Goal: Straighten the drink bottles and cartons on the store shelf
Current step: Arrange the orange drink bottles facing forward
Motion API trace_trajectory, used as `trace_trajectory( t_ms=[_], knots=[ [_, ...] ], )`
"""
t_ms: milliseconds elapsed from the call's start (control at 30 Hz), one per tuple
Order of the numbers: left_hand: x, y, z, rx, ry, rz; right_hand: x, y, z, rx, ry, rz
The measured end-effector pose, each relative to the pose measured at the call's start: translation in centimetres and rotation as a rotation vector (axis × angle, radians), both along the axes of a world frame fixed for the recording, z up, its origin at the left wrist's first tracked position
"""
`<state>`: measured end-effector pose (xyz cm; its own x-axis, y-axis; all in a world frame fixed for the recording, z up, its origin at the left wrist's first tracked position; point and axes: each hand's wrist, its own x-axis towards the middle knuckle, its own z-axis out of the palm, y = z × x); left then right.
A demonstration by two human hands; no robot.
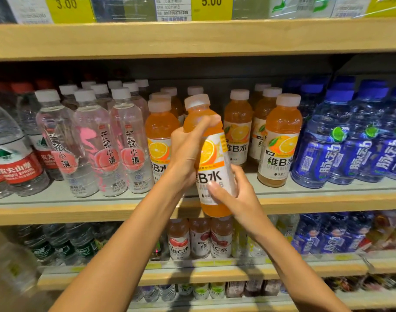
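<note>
Both forearms bare, raised forward, converging at centre. Left hand [185, 154] gripped bottle [212, 161] high, one digit stretched upward. Right hand [237, 194] gripped lower part, thumb across front.

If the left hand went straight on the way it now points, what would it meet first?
Probably the set-back orange bottle behind the front-row gap, though depth is unclear. The left hand holds a tilted orange bottle, which would touch it first.
</note>
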<state>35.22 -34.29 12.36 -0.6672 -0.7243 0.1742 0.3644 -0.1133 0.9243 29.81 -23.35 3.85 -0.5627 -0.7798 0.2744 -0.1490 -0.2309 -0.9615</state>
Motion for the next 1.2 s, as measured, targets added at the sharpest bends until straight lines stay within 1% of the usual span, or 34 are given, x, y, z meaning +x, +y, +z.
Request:
trace_trajectory(
  t_ms=[67, 100, 133, 200, 267, 333, 400, 467, 533, 633, 767, 900, 967, 1033, 1133, 1200],
  knots=[
    [0.4, -0.6, 0.2, 0.087, 0.020, -0.210, -0.7, 0.5, 0.3, -0.007, -0.255, 0.271],
    [0.5, -0.9, 0.3, 0.104, 0.036, -0.324, -0.9, 0.7, 0.3, 0.003, -0.342, 0.404],
    [0.6, -1.1, 0.4, 0.114, 0.057, -0.432, -1.0, 0.9, 0.3, 0.009, -0.395, 0.519],
    [0.5, -1.4, 0.5, 0.136, 0.107, -0.616, -1.3, 1.0, 0.4, 0.016, -0.427, 0.666],
    [0.2, -1.7, 0.4, 0.184, 0.162, -0.777, -1.3, 0.8, 0.8, 0.029, -0.404, 0.729],
    [-0.1, -1.9, 0.1, 0.222, 0.211, -0.892, -1.2, 0.4, 1.2, 0.029, -0.345, 0.736],
    [-0.2, -2.1, -0.3, 0.243, 0.248, -0.950, -0.9, 0.1, 1.5, 0.037, -0.278, 0.680],
    [-0.2, -2.2, -0.6, 0.258, 0.262, -0.951, -0.6, 0.1, 1.6, 0.047, -0.226, 0.603],
    [-0.1, -2.4, -0.8, 0.244, 0.245, -0.886, -0.3, 0.3, 1.7, 0.067, -0.149, 0.480],
    [0.0, -2.6, -1.0, 0.142, 0.164, -0.696, -0.2, 0.6, 1.9, 0.083, 0.029, 0.266],
    [0.2, -2.4, -1.3, -0.104, -0.043, -0.261, 0.0, 0.3, 1.6, 0.052, 0.112, 0.054],
    [0.0, -1.6, -1.6, -0.326, -0.044, 0.094, -0.1, -0.1, 0.9, 0.091, 0.152, -0.168],
    [-0.2, -0.6, -1.5, -0.398, -0.020, 0.134, -0.1, -0.2, 0.5, 0.119, 0.191, -0.283],
    [-0.5, 0.4, -1.4, -0.423, -0.002, 0.143, 0.1, -0.2, 0.4, 0.140, 0.276, -0.398],
    [-1.0, 1.8, -0.8, -0.365, 0.000, 0.159, 0.6, -0.2, 0.4, 0.162, 0.381, -0.503],
    [-1.3, 2.6, -0.6, -0.345, 0.013, 0.216, 1.1, -0.3, 0.2, 0.155, 0.428, -0.542]
  ],
)
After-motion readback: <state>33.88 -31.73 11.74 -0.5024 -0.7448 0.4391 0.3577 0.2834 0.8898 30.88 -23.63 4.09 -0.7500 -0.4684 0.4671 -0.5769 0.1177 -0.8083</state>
